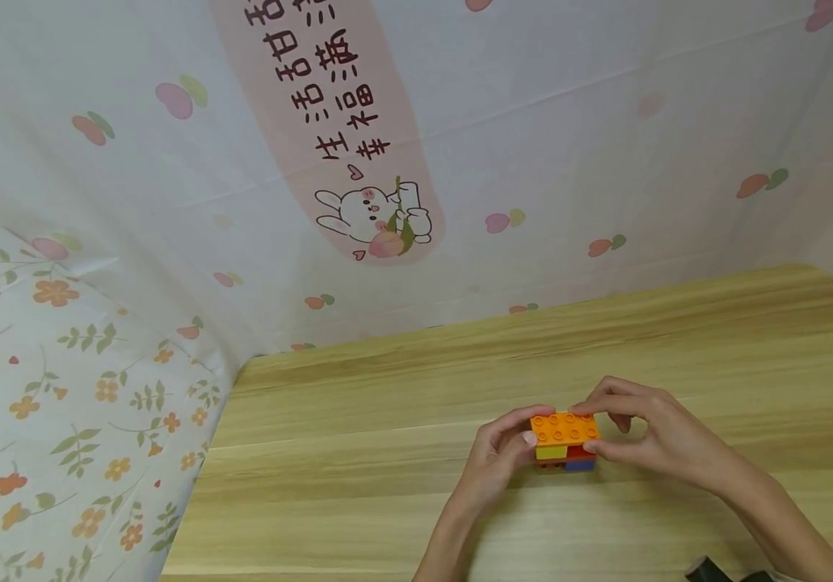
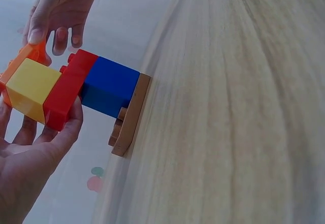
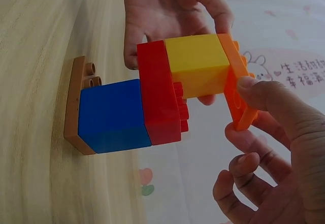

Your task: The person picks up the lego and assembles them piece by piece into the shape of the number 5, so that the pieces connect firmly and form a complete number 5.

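A stack of toy building bricks stands on the table. Its lowest piece is a flat brown brick (image 3: 74,102), with a blue brick (image 3: 114,117) on one half of its studs. Above come a red brick (image 3: 160,92), a yellow brick (image 3: 195,56) set to one side, and an orange brick (image 1: 565,428) on top, overhanging the red one. My left hand (image 1: 499,453) holds the stack from the left around the red and yellow bricks, thumb against the red one. With thumb and fingers, my right hand (image 1: 656,428) pinches the free end of the orange brick.
The wood-grain table (image 1: 358,453) runs back to a white printed cloth (image 1: 569,145) with a rabbit picture (image 1: 376,218). A floral cloth (image 1: 82,388) hangs on the left. A black object (image 1: 707,570) shows near the right forearm.
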`<state>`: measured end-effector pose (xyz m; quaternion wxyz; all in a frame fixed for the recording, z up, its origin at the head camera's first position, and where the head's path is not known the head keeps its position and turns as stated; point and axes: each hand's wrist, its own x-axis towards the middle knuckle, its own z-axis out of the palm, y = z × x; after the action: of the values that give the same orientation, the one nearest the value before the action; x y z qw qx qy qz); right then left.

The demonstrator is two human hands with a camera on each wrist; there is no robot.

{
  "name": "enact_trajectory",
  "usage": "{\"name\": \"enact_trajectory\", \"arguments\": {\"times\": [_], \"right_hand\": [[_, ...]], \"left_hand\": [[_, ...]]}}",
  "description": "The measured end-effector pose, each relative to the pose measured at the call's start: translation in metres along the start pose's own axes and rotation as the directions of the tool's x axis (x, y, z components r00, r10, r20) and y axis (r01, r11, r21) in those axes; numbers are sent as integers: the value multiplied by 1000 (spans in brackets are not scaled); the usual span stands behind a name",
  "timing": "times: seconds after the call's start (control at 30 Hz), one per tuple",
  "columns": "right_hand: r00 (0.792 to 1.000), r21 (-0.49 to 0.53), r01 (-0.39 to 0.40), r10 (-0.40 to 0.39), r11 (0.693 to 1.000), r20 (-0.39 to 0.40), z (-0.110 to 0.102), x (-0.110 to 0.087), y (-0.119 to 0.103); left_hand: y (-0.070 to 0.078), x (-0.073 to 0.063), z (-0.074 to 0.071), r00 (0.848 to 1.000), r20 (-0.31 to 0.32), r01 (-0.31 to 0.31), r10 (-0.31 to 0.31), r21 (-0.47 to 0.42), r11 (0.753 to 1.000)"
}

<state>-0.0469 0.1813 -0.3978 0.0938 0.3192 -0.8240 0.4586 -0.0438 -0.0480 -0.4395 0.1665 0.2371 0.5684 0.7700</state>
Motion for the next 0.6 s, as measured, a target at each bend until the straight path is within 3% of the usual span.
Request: {"name": "enact_trajectory", "arguments": {"times": [0.2,0.33,0.6], "right_hand": [[999,3,46,-46,999,-11,0,0,-1],[998,17,63,-63,998,-3,1,2,0],[998,-17,17,-16,1000,64,-1,5,1]], "left_hand": [[2,0,1,1000,3,0,0,17,1000],[5,0,0,999,9,31,-32,30,999],[15,-3,-5,993,55,97,-101,71,993]]}}
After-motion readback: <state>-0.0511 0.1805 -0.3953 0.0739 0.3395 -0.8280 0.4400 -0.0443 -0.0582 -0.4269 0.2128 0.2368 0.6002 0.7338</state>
